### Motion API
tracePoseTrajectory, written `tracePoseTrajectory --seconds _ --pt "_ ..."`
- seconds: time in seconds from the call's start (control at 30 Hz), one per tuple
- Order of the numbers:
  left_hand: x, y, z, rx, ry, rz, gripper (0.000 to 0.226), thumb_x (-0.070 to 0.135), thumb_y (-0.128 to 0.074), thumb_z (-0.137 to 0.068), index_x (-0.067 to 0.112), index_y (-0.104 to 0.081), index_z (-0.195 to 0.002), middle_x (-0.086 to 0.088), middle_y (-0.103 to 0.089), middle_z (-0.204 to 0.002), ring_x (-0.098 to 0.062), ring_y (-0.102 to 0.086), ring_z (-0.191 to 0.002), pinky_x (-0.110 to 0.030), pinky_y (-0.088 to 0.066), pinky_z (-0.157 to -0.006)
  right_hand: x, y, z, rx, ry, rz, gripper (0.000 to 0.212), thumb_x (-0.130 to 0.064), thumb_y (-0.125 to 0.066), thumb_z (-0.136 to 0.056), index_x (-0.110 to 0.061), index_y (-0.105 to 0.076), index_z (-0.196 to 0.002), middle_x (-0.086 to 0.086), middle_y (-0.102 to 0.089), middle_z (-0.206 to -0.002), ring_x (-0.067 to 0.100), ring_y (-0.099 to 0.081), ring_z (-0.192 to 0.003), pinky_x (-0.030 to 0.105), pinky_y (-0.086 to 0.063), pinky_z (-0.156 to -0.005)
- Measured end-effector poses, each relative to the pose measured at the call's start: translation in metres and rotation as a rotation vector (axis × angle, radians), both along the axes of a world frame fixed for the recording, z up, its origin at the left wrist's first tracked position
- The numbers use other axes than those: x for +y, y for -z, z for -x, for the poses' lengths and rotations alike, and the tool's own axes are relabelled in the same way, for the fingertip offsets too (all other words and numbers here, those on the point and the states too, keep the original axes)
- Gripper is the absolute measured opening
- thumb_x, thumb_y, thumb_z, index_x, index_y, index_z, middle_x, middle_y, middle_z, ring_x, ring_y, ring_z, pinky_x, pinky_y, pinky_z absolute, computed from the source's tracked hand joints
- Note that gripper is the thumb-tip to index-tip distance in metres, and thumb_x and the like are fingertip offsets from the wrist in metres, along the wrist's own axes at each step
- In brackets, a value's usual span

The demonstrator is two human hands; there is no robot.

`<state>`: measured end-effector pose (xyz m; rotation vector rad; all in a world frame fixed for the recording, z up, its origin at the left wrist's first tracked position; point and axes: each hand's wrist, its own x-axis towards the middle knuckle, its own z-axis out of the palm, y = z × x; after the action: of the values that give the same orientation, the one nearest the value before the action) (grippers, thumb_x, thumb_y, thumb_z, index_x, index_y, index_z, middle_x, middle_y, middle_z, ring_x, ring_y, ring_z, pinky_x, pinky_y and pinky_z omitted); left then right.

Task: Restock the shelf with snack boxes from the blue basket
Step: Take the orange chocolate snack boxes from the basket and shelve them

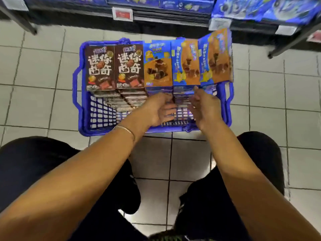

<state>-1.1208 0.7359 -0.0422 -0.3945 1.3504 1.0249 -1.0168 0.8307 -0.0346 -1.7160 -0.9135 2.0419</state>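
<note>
Two hands reach into the basket (97,112), which stands on the tiled floor (34,66) just before the shelf (156,14). Boxes are stacked in five piles along its far side: two piles of brown boxes (100,67) at the left, then three of blue-orange boxes (158,65). The top box of the last pile is tilted and blurred over the right rim. The left hand (159,108) is before the third pile, fingers straight and a little spread, holding nothing. The right hand (205,106) is before the fourth pile, fingers loosely bent and gripping nothing that shows; whether they touch a box I cannot tell. A thin bracelet (126,130) is on the left wrist. Blue packs (260,7) lie on the shelf.
</note>
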Motion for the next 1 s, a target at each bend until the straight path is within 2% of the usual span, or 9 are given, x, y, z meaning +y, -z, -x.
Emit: tracePoseTrajectory --seconds 0.1,0.17,0.23,0.33,0.43,0.63,0.7,0.9,1.0 --pt "0.002 0.011 -0.002 0.002 0.001 -0.052 0.022 0.028 -0.046 -0.109 0.018 -0.059 -0.095 -0.006 -0.062 -0.116 -0.025 -0.057 -0.116 -0.043 -0.042 -0.114 0.008 0.007 -0.009 0.133 0.074 -0.153 0.038 -0.012 -0.074 -0.088 -0.004 -0.055 -0.119 0.011 -0.064 -0.091 0.018 -0.065 -0.069 0.032 -0.057 -0.061" --pt "0.000 0.005 -0.004 0.033 0.008 -0.074 0.021 0.031 -0.047 -0.108 0.017 -0.060 -0.101 -0.006 -0.063 -0.115 -0.025 -0.060 -0.114 -0.043 -0.043 -0.109 0.014 0.005 -0.010 0.171 0.152 -0.222 0.038 -0.010 -0.075 -0.088 0.002 -0.058 -0.119 0.020 -0.068 -0.102 0.025 -0.067 -0.078 0.039 -0.059 -0.070" --pt "-0.006 -0.008 -0.010 0.085 0.020 -0.083 0.020 0.031 -0.049 -0.107 0.017 -0.061 -0.102 -0.006 -0.066 -0.109 -0.021 -0.064 -0.103 -0.041 -0.044 -0.101 0.021 -0.003 -0.014 0.145 0.189 -0.265 0.035 -0.010 -0.074 -0.088 -0.001 -0.056 -0.118 0.020 -0.070 -0.107 0.021 -0.068 -0.078 0.034 -0.056 -0.065" --pt "-0.016 -0.032 -0.012 0.197 0.049 -0.080 0.019 0.030 -0.052 -0.108 0.016 -0.064 -0.109 -0.008 -0.071 -0.116 -0.022 -0.067 -0.104 -0.043 -0.048 -0.099 0.029 -0.012 -0.021 0.079 0.154 -0.313 0.058 -0.023 -0.079 -0.085 -0.003 -0.050 -0.131 0.019 -0.068 -0.122 0.028 -0.073 -0.095 0.036 -0.062 -0.072" --pt "-0.022 -0.048 -0.005 0.300 0.040 -0.098 0.021 0.029 -0.055 -0.108 0.014 -0.065 -0.119 -0.007 -0.072 -0.117 -0.026 -0.068 -0.110 -0.046 -0.051 -0.098 0.036 -0.008 -0.028 0.035 0.123 -0.362 0.045 -0.028 -0.080 -0.084 -0.006 -0.054 -0.114 0.016 -0.070 -0.117 0.025 -0.075 -0.094 0.044 -0.062 -0.084" --pt "-0.029 -0.060 -0.005 0.362 -0.047 -0.128 0.037 0.038 -0.062 -0.104 0.012 -0.063 -0.131 -0.010 -0.071 -0.124 -0.027 -0.068 -0.115 -0.049 -0.053 -0.100 0.032 -0.011 -0.041 0.078 0.093 -0.400 0.020 -0.033 -0.070 -0.090 -0.014 -0.062 -0.087 0.008 -0.077 -0.096 0.012 -0.076 -0.076 0.027 -0.056 -0.061" --pt "-0.032 -0.062 -0.010 0.362 -0.040 -0.147 0.040 0.043 -0.062 -0.103 0.014 -0.063 -0.130 -0.009 -0.070 -0.124 -0.027 -0.068 -0.114 -0.045 -0.055 -0.090 0.022 -0.018 -0.042 0.121 0.063 -0.401 0.018 -0.035 -0.067 -0.092 -0.017 -0.066 -0.088 0.004 -0.077 -0.092 0.011 -0.076 -0.078 0.023 -0.054 -0.058" --pt "-0.035 -0.068 -0.014 0.449 -0.078 -0.343 0.047 0.067 -0.055 -0.098 0.026 -0.068 -0.117 -0.005 -0.078 -0.119 -0.022 -0.073 -0.110 -0.044 -0.051 -0.100 -0.013 -0.022 -0.035 0.397 -0.187 -0.133 0.031 -0.039 -0.058 -0.099 -0.013 -0.064 -0.115 0.005 -0.076 -0.092 0.019 -0.076 -0.092 0.029 -0.058 -0.073" --pt "-0.029 -0.069 -0.010 0.460 -0.238 -0.441 0.050 0.055 -0.055 -0.104 0.019 -0.068 -0.136 -0.008 -0.078 -0.125 -0.029 -0.075 -0.113 -0.047 -0.060 -0.100 -0.028 -0.018 -0.031 0.383 -0.347 -0.161 0.022 -0.036 -0.057 -0.100 -0.017 -0.067 -0.107 0.003 -0.077 -0.088 0.018 -0.076 -0.086 0.030 -0.057 -0.074"
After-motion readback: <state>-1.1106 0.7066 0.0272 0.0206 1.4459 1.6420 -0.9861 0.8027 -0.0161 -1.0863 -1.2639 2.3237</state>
